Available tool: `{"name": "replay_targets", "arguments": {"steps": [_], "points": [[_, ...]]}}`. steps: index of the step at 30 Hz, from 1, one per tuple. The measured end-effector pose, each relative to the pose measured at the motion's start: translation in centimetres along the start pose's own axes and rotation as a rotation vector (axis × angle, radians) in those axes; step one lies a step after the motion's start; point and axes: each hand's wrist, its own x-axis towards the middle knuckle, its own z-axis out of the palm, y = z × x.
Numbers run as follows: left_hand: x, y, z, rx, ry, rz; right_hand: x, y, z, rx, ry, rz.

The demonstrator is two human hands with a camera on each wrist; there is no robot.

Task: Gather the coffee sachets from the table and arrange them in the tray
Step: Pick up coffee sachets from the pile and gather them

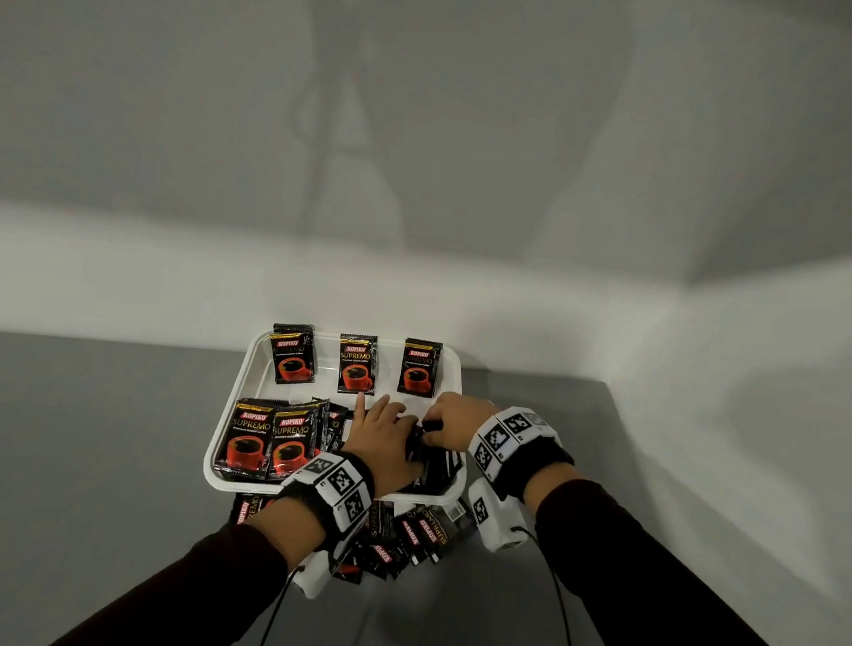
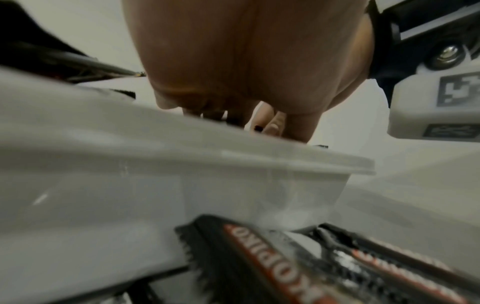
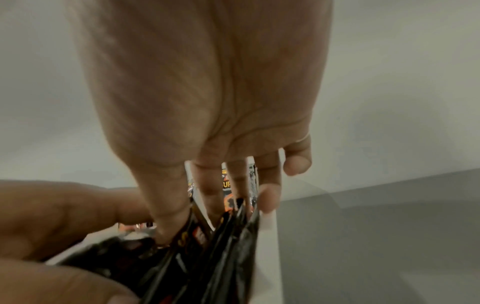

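Observation:
A white tray (image 1: 215, 474) sits mid-table. Three black and red coffee sachets (image 1: 357, 365) lean upright along its far wall, and two more (image 1: 249, 433) stand at its front left with others behind. In the tray's front right, both hands hold a bunch of sachets (image 1: 430, 457). My left hand (image 1: 383, 430) lies over it, two fingers stretched forward. My right hand (image 1: 438, 427) pinches the bunch's top edges (image 3: 228, 246) between thumb and fingers. The left hand's fingers (image 3: 52, 216) clasp the same bunch from the side. Several loose sachets (image 1: 410, 532) lie on the table before the tray (image 2: 182, 164).
The grey table (image 1: 70, 420) meets a white wall just behind the tray and another wall on the right. Bare tabletop shows to the left and right of the tray. Thin black cables (image 1: 562, 628) hang from both wrist cameras over the near table edge.

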Motion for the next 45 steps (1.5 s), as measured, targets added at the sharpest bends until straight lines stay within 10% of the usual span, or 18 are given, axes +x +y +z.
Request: {"name": "replay_targets", "arguments": {"steps": [10,16,20,33,45], "points": [[-8.2,-1.6,-4.4,-0.594,0.358,0.138,-8.3,-1.3,5.7,0.803,0.617,0.308],[-17.2,-9.8,-0.3,-0.821,0.659,-0.505,-10.7,-4.8,13.8,0.921,0.523,0.303],[-18.2,-13.0,3.2,-0.844,0.405,-0.744,-10.4,-6.2,14.7,0.739,0.471,0.303],[-12.7,-6.8,5.3,-0.717,0.053,-0.446,-8.9,-10.3,14.3,0.270,0.209,0.188],[-20.4,-7.5,5.6,-0.800,-0.044,-0.289,-14.5,-13.6,17.9,0.452,0.173,-0.045]]}}
